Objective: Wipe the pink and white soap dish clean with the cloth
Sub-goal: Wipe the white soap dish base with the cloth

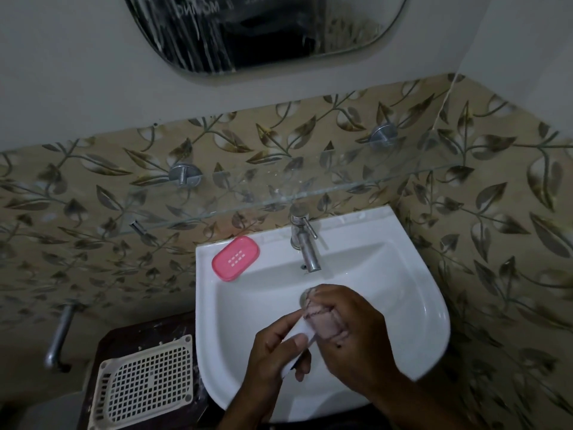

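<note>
Wiping looks partway done, judging by the split dish: pink tray sits apart on the sink rim at about ten o'clock, with no cloth on it. Left hand pinches the white half over the basin, thumb on top, fingers curled under. Right hand, at its three o'clock, grips the cloth bunched against that piece. Pink half probably remains.

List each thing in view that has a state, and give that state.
pink tray: empty, lying on the sink rim, untouched.
white base: held in left hand.
cloth: gripped in right hand, pressed on the white base.
tap: no water running.
glass shelf: spotted.
</note>
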`<action>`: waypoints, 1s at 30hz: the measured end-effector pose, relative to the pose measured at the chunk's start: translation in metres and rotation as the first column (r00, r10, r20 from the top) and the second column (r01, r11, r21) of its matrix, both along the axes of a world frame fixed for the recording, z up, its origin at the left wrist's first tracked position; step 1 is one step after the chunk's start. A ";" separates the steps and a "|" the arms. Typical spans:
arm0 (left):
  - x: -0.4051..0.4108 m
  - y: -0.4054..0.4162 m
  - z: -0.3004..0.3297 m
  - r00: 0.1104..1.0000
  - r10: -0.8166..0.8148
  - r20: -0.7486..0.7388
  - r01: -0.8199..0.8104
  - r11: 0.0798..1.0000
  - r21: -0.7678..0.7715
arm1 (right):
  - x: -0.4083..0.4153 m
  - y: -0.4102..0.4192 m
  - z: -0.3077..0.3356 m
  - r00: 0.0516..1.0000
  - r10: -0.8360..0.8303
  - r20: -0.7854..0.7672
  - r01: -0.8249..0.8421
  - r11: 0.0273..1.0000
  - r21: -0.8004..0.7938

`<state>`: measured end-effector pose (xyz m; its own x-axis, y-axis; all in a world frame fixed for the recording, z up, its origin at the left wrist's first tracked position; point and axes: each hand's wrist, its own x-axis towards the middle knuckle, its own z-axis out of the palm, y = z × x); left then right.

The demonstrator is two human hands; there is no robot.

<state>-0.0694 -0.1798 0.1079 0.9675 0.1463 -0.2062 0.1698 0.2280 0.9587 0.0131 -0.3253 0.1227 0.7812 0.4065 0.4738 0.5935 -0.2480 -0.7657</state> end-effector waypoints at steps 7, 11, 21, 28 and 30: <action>-0.007 0.003 -0.001 0.997 0.026 0.069 -0.029 0.999 0.042 | 0.013 0.005 0.000 0.960 0.029 -0.279 -0.012 0.998 0.060; -0.007 0.008 -0.001 0.996 0.052 0.066 -0.055 0.997 0.051 | 0.011 0.011 0.008 0.982 0.162 0.098 -0.148 0.980 -0.134; -0.003 0.015 -0.004 0.999 -0.044 -0.013 0.045 0.999 0.018 | 0.022 0.015 -0.003 0.985 0.038 -0.168 -0.035 0.999 0.023; 0.017 0.001 0.008 0.977 0.201 0.070 -0.213 0.930 0.300 | 0.021 0.022 0.001 0.997 -0.041 0.059 0.038 0.998 0.055; 0.016 0.004 0.003 0.964 0.226 0.143 -0.260 0.914 0.310 | 0.017 0.021 0.002 0.991 -0.029 -0.129 0.047 0.989 0.140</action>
